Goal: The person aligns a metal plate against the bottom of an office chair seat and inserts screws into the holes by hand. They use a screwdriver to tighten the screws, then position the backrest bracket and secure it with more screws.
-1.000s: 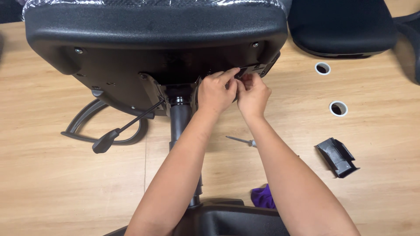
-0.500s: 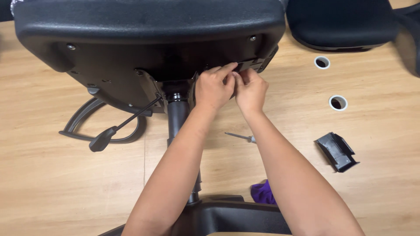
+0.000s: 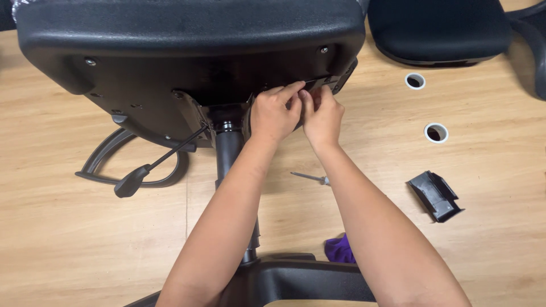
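nearest the camera, the black chair base (image 3: 296,281) lies on the wooden floor (image 3: 68,239) with a purple cloth (image 3: 340,250) just beside it. beyond the base, up the gas column (image 3: 229,150), the left hand (image 3: 274,113) and right hand (image 3: 322,115) meet, fingertips pinched together on the metal bracket (image 3: 318,84) under the tipped seat (image 3: 187,51). right of the column lie a small screwdriver (image 3: 310,178) and a black plastic part (image 3: 435,195).

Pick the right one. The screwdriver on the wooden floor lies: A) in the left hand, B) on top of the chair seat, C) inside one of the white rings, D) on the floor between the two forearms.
D: the screwdriver lies flat on the floor between the forearms, while both the left hand and the right hand are up at the underside of the chair seat.
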